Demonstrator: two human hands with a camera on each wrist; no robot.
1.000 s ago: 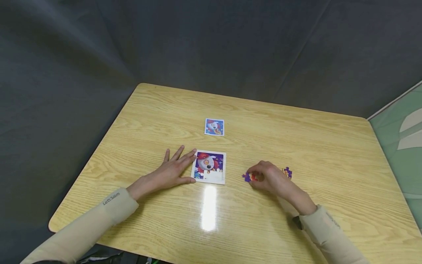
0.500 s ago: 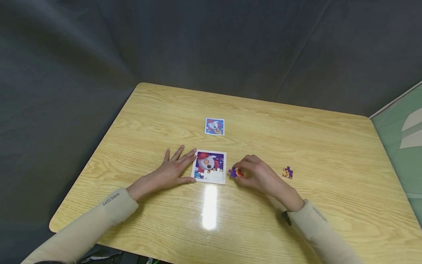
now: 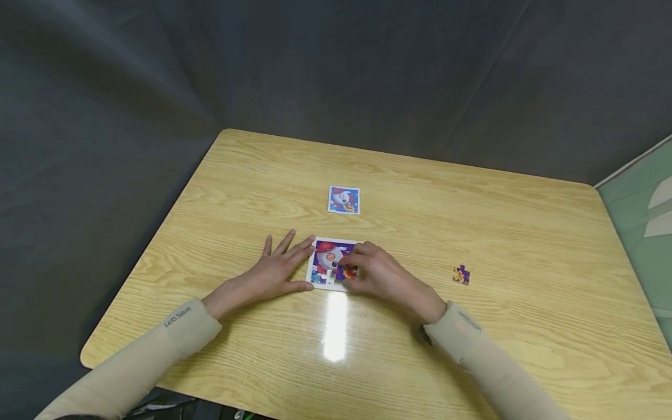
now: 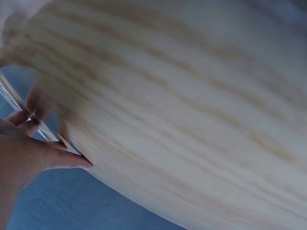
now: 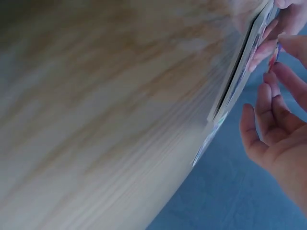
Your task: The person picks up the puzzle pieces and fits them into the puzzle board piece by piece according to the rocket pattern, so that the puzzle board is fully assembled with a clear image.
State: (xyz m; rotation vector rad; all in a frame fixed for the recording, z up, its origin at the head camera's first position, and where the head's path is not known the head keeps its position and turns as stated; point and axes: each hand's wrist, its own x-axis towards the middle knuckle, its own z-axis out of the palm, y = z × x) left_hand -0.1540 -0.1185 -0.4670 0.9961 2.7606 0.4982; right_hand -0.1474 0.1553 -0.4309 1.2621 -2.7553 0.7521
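A square puzzle board (image 3: 336,239) with a white border lies on the table, its rocket picture partly filled in. My left hand (image 3: 274,272) rests with spread, straight fingers; its index finger and thumb touch the board's left edge, also visible in the left wrist view. Over the board's lower right part, my right hand (image 3: 387,280) pinches a purple and orange jigsaw piece (image 3: 349,272) between thumb and index finger. In the right wrist view that piece (image 5: 274,56) is seen edge-on, apart from the board. The right hand covers the board's right side.
A small rocket picture card (image 3: 343,200) lies behind the board. One loose jigsaw piece (image 3: 461,275) lies to the right on the wooden table (image 3: 241,175). Dark cloth (image 3: 336,70) hangs behind the table, and a green panel (image 3: 643,262) stands at the right.
My right hand has carried the jigsaw piece leftward from beside the loose piece to over the board. The left hand has stayed at the board's edge.
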